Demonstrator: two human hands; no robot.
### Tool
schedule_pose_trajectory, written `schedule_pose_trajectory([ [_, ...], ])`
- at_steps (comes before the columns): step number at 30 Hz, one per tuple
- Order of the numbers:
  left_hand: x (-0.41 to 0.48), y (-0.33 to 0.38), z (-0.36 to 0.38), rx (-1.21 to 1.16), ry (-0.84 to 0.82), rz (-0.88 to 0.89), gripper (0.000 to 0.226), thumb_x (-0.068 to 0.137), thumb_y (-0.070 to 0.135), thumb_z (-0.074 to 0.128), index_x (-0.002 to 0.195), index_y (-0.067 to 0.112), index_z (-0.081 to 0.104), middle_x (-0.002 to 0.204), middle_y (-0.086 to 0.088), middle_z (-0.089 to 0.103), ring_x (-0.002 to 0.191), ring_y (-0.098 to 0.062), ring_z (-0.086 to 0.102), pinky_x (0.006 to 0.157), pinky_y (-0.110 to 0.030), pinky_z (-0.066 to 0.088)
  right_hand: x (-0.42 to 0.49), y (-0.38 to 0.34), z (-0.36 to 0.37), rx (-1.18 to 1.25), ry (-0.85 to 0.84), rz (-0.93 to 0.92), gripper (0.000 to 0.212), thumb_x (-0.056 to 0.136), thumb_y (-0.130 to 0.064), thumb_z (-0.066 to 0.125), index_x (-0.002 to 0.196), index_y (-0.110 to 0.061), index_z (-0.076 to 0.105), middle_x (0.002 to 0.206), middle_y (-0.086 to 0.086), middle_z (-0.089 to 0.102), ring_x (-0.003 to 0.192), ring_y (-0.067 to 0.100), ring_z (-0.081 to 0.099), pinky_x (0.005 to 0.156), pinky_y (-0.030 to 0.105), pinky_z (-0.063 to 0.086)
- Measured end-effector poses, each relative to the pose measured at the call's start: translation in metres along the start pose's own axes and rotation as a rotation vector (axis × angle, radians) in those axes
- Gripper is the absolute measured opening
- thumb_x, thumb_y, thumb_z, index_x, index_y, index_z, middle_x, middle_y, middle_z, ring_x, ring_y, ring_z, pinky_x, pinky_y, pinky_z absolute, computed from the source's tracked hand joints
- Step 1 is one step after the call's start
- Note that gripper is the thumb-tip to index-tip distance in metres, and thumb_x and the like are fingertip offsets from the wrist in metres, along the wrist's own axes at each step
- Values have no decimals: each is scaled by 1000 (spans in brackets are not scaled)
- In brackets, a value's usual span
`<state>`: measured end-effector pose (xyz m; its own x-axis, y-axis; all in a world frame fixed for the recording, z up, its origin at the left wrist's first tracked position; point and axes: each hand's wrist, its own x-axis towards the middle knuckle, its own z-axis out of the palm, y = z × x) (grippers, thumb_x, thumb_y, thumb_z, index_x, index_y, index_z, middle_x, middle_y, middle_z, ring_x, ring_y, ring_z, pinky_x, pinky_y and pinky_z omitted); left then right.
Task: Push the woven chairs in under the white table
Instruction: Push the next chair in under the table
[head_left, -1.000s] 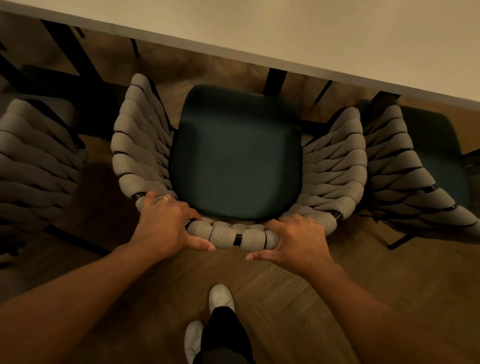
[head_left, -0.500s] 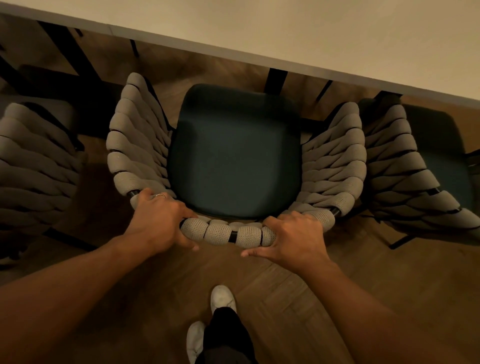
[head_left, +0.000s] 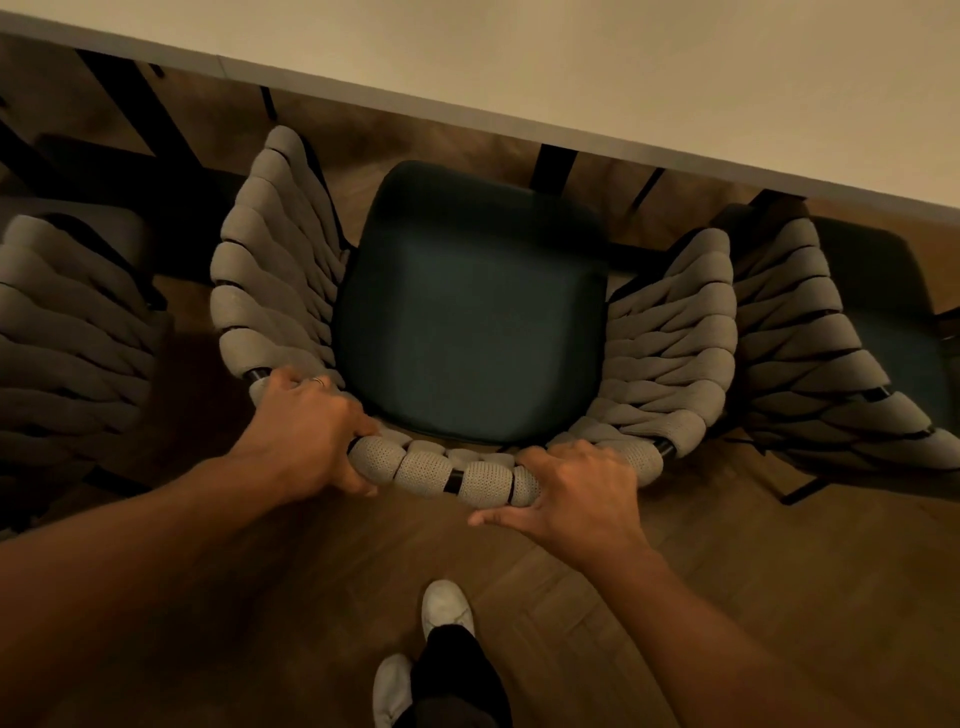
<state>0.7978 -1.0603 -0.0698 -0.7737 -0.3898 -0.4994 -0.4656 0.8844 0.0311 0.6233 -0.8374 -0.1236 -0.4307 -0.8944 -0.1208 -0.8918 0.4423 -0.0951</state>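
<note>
A woven chair with grey rope wrapping and a dark green seat cushion stands in front of me, facing the white table. The front of its seat sits just short of the table's edge. My left hand grips the left part of the curved backrest rail. My right hand holds the rail's right part, thumb stretched out below it. A second woven chair stands close on the right and a third woven chair on the left.
Dark table legs and braces show under the tabletop on the wooden floor. My white shoes and dark trousers are below the chair, between my forearms. The neighbouring chairs leave narrow gaps on both sides.
The chair has slid slightly away from me towards the table, with both hands staying on its backrest rail. My right thumb has spread a little further out.
</note>
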Motion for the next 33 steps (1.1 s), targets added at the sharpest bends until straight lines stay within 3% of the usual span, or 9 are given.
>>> schedule_pose_trajectory([
  [8,3,-5,6,-33,56,-8,67,64,80,59,120,43,57,114,14,60,114,-15,46,101,-42,23,11,-5,-8,-14,-117,39,95,59,-106,25,106,-35,67,90,-10,66,88,13,58,80,36,48],
  [13,4,-7,17,-9,101,10,77,57,90,49,119,45,58,109,16,62,111,-16,48,98,-44,22,5,-31,-13,-56,-58,92,89,62,-102,33,118,-40,65,104,-9,71,99,18,59,88,44,37],
  [16,7,-9,20,11,110,14,78,56,92,46,117,45,58,109,15,62,113,-17,47,98,-45,22,6,-51,-12,-30,-37,166,87,65,-102,28,113,-40,67,101,-10,70,99,19,59,93,49,35],
  [26,28,1,10,-9,148,14,73,58,91,47,113,46,60,101,16,62,107,-16,48,94,-44,24,24,-29,-13,-85,-58,166,82,68,-100,23,107,-41,64,95,-11,66,93,18,56,88,44,33],
  [33,25,1,0,-44,64,38,77,58,89,50,121,45,56,111,13,62,117,-19,46,102,-49,21,27,-30,-19,-65,-92,184,88,64,-102,26,115,-41,64,103,-9,68,99,19,57,90,45,31],
])
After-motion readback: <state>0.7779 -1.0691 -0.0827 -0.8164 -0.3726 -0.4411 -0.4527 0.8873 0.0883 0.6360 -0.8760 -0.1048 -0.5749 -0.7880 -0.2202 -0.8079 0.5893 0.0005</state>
